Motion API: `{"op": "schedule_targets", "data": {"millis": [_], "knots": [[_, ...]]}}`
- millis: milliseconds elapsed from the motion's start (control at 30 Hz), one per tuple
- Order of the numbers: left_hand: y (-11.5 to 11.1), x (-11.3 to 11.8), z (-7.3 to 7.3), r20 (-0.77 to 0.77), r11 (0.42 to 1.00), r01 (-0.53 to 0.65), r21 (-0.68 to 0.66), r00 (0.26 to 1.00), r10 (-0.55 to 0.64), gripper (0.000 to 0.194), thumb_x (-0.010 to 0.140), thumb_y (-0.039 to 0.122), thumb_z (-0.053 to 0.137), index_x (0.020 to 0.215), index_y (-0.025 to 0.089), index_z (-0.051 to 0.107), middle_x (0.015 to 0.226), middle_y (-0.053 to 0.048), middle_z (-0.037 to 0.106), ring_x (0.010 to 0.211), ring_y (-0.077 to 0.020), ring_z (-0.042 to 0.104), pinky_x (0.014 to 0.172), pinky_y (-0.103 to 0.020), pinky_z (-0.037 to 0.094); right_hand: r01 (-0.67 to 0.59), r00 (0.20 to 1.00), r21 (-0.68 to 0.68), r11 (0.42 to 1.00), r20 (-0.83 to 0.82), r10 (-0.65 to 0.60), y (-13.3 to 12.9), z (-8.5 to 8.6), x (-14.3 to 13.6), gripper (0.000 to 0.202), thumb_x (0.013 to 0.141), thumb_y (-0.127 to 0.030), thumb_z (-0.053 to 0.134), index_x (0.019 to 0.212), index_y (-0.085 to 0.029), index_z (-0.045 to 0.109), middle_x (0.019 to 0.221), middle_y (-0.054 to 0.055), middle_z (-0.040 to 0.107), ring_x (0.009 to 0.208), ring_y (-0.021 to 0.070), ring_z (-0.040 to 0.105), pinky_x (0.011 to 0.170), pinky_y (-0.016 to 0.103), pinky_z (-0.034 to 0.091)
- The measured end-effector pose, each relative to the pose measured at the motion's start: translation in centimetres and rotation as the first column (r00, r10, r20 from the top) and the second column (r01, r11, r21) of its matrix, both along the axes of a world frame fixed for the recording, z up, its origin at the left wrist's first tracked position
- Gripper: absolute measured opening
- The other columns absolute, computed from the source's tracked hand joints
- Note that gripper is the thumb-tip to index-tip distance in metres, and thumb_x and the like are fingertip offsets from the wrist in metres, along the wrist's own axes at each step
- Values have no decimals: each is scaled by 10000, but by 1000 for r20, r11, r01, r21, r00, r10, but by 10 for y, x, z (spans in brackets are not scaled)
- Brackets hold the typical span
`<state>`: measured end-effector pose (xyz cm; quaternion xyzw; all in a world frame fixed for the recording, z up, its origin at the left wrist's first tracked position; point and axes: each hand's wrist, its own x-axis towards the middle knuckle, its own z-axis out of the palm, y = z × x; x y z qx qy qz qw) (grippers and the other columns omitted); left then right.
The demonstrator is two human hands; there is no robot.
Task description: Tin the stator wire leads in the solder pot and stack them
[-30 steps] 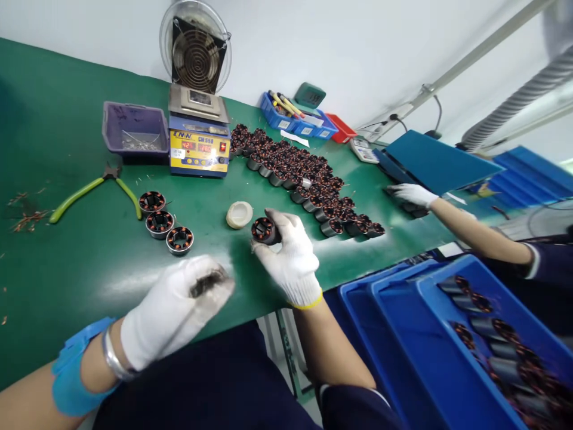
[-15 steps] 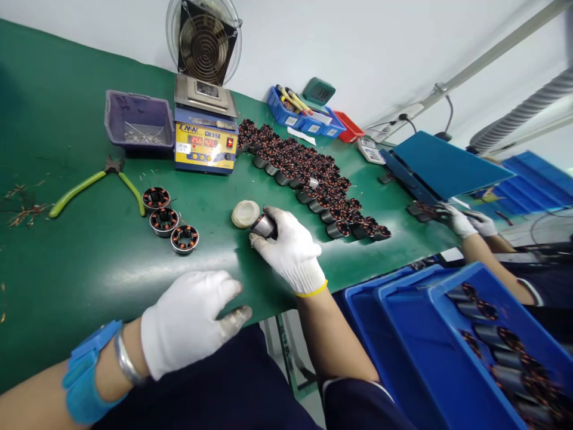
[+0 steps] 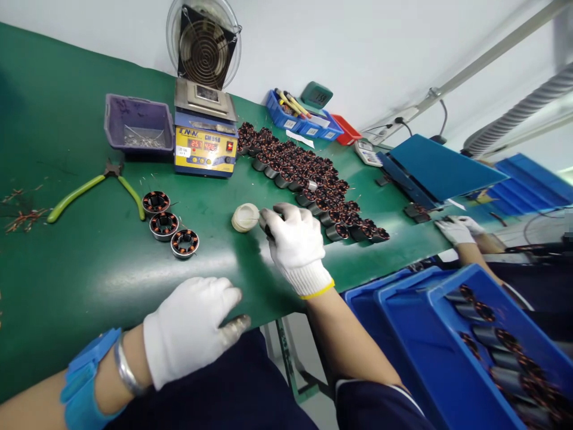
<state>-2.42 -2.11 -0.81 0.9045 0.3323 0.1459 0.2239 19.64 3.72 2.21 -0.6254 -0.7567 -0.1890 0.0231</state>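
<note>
My right hand (image 3: pixel 293 239), in a white glove, is closed around a motor stator that its fingers almost wholly hide. Only a dark bit of it shows by the fingertips. Just left of those fingertips stands a small round cream-coloured pot (image 3: pixel 245 217), with a thin wire end near its rim. My left hand (image 3: pixel 192 325), gloved too, rests at the table's front edge with thumb and fingers apart, holding nothing. Beyond it three stators with copper windings stand in a slanting row, the closest being this stator (image 3: pixel 184 243).
Green-handled cutters (image 3: pixel 111 170) lie open at left, near a purple bin (image 3: pixel 138 125) and a yellow-and-blue solder pot (image 3: pixel 206 146). Many stators (image 3: pixel 308 173) crowd the table's middle. Blue trays (image 3: pixel 474 286) stand at right; a co-worker's gloved hands (image 3: pixel 459 230) are beyond.
My right hand has rolled over and shifted slightly right, so the stator's metal side, visible before, is now covered. My left hand has barely moved.
</note>
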Motion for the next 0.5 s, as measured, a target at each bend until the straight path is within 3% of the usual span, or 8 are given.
{"op": "schedule_targets", "data": {"millis": [100,267,400,500], "knots": [[1,1,2,-26,1000,1,-23,1000,-2,348,982,431,444,951,191,694,885,-91,717,753,-261,680,682,-386,530,21,994,-71,997,109,-14,4,3,-7,314,979,-254,508,1236,-310,680,1260,100,661,931,264,575,692,352,387],[2,2,5,-55,998,0,-60,998,-3,317,973,399,459,955,196,702,886,-87,719,772,-260,678,704,-380,529,20,983,-147,989,184,8,5,5,-9,330,1007,-272,458,1258,-326,664,1226,83,675,873,245,565,644,356,333],[1,3,3,-63,995,-26,-99,998,19,299,959,389,473,964,201,706,899,-87,729,799,-273,691,726,-392,545,16,988,-34,999,154,-10,6,17,-2,336,1001,-274,463,1267,-337,659,1219,74,672,902,251,557,662,361,342],[1,6,-2,-53,986,-94,-141,995,87,318,950,386,487,1095,194,696,1045,-110,745,889,-289,717,811,-413,567,-3,994,80,997,110,-6,27,38,-1,337,984,-295,490,1279,-345,644,1237,87,648,963,275,542,719,380,374]]}}
